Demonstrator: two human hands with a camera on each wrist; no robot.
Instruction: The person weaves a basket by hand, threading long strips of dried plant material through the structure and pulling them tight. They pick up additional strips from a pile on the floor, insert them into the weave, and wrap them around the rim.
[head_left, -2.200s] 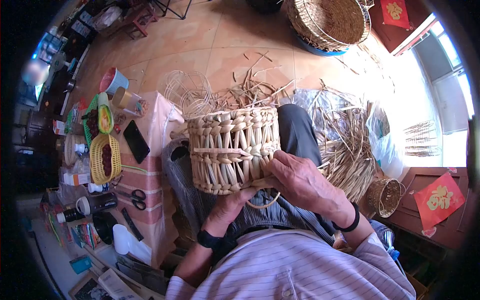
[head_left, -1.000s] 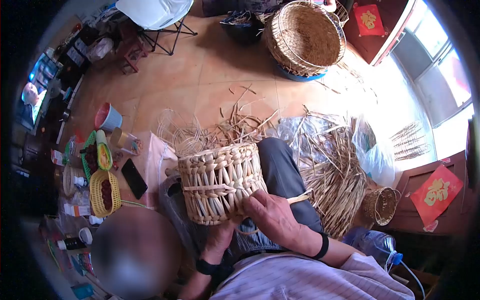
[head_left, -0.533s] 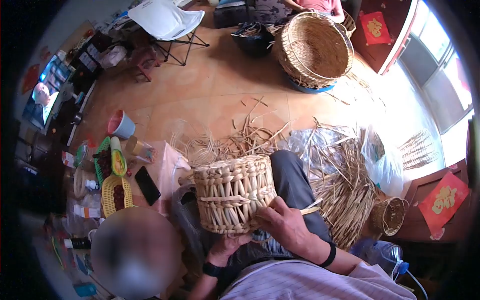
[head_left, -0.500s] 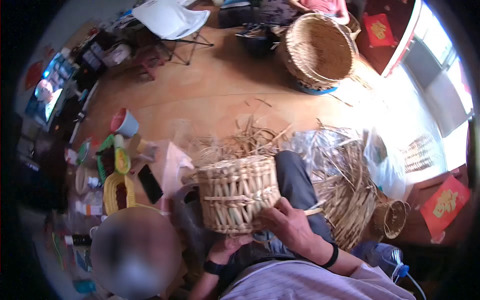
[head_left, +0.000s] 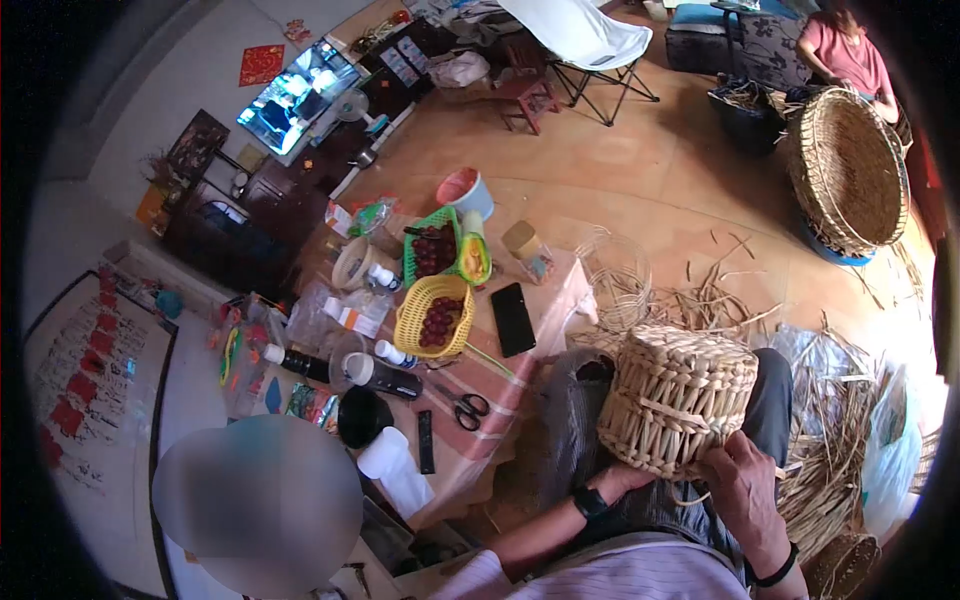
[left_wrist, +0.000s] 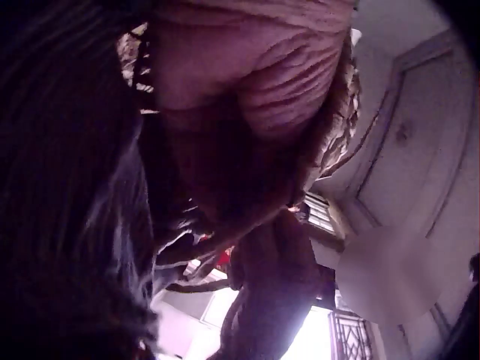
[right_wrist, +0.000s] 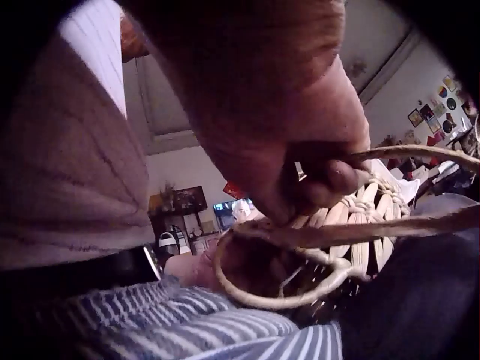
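A round basket [head_left: 680, 400] of pale plaited straw rests on the person's lap, openwork side facing the head camera. The left hand [head_left: 630, 477] holds its near lower edge, the fingertips hidden beneath it. At the lower right edge, the right hand [head_left: 742, 488] pinches a straw strip [right_wrist: 375, 231], whose length runs off past the fingers in the right wrist view. Below that hand hangs a loop of straw [right_wrist: 300, 301], close to the basket's edge. The left wrist view is dark, mostly palm [left_wrist: 262, 67] and trouser cloth.
A table at left bears scissors [head_left: 468, 405], a phone [head_left: 513, 320] and a yellow basket [head_left: 402, 325] of dark red fruit. Loose straw [head_left: 830, 450] lies to the right. A big basket [head_left: 800, 185] stands at the back, near a seated person [head_left: 850, 55].
The head view has swung left, so the basket and hands now appear farther right and the table shows more fully. Both hands stay at the basket's lower edge.
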